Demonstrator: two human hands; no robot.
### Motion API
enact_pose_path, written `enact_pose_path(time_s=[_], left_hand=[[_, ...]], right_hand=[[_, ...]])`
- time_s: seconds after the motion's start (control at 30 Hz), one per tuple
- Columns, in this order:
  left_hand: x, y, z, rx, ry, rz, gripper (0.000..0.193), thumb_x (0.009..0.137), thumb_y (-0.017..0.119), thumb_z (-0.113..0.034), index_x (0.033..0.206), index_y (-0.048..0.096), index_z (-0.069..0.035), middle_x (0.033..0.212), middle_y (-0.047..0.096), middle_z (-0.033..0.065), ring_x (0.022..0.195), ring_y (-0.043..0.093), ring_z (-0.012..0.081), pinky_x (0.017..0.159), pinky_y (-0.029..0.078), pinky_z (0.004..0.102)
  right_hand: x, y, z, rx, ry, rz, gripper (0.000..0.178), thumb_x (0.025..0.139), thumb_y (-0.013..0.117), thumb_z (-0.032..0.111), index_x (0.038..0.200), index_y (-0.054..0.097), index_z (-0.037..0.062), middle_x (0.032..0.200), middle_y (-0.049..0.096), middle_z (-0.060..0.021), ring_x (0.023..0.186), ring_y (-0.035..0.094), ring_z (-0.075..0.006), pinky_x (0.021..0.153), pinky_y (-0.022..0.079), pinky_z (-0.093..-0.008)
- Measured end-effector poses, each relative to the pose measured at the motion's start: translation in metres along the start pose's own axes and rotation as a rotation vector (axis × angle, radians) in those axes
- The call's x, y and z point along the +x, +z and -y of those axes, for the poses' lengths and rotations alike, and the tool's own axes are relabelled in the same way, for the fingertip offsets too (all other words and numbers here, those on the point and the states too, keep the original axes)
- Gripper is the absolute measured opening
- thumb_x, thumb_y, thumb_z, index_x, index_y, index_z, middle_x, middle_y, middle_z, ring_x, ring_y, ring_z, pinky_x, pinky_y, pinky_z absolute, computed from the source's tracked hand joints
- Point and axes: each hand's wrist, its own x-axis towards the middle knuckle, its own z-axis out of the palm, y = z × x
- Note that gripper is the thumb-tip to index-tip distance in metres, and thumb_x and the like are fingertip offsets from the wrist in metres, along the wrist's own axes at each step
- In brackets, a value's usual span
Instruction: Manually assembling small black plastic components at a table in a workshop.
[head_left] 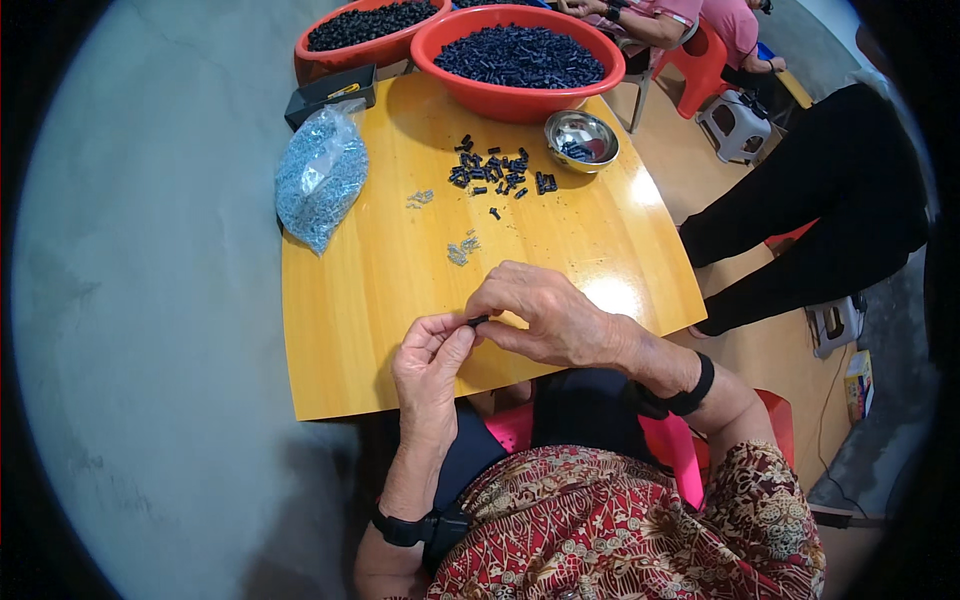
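Over the near part of the yellow wooden table, my hands meet at a small black plastic part. My left hand pinches it between thumb and fingertips. From the other side, my right hand closes its thumb and fingers on the same part; whether a smaller piece is in that pinch is hidden. Just beyond my fingers lies a little group of tiny clear pieces, with a second such cluster farther off. Loose black plastic parts are scattered past these.
A large red basin heaped with black parts stands at the far edge, near a metal bowl. Another red basin, a black tray and a bag of small bluish pieces are at left. Other people sit beyond and at right.
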Motion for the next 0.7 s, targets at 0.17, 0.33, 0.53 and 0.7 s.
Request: enact_pose_path(time_s=[0.17, 0.33, 0.53, 0.7], left_hand=[[-0.002, 0.001, -0.001, -0.114, -0.062, 0.066, 0.016, 0.091, 0.063, -0.008, 0.105, 0.059, 0.000, 0.099, 0.066, 0.0077, 0.089, 0.062, 0.0109, 0.082, 0.048, 0.0242], [-0.009, 0.004, -0.008, -0.309, -0.157, 0.059, 0.013, 0.092, 0.061, -0.007, 0.104, 0.059, -0.003, 0.098, 0.066, 0.0069, 0.089, 0.063, 0.0132, 0.082, 0.050, 0.0255], [-0.012, -0.002, -0.013, -0.379, -0.188, 0.057, 0.016, 0.093, 0.060, -0.008, 0.109, 0.059, -0.005, 0.107, 0.063, 0.0063, 0.098, 0.060, 0.0146, 0.091, 0.047, 0.0287], [-0.006, -0.011, -0.028, -0.289, -0.143, 0.005, 0.021, 0.093, 0.059, -0.008, 0.114, 0.058, -0.004, 0.109, 0.063, 0.0077, 0.100, 0.060, 0.0149, 0.090, 0.047, 0.0279]], right_hand=[[-0.006, -0.003, 0.007, 0.040, -0.022, -0.039, 0.024, 0.075, 0.072, 0.003, 0.097, 0.062, 0.0026, 0.087, 0.062, -0.0117, 0.083, 0.062, -0.0280, 0.073, 0.050, -0.0370], [-0.012, -0.007, 0.014, 0.026, -0.001, -0.102, 0.018, 0.076, 0.071, 0.005, 0.091, 0.062, 0.0024, 0.083, 0.061, -0.0121, 0.080, 0.062, -0.0289, 0.070, 0.050, -0.0373], [0.004, 0.003, 0.016, 0.042, 0.003, -0.143, 0.011, 0.079, 0.069, 0.008, 0.087, 0.063, 0.0033, 0.080, 0.062, -0.0112, 0.076, 0.062, -0.0288, 0.067, 0.050, -0.0372], [0.026, 0.010, 0.014, 0.133, 0.016, -0.104, 0.012, 0.083, 0.065, 0.012, 0.092, 0.064, 0.0031, 0.082, 0.063, -0.0116, 0.079, 0.064, -0.0298, 0.070, 0.052, -0.0387]])
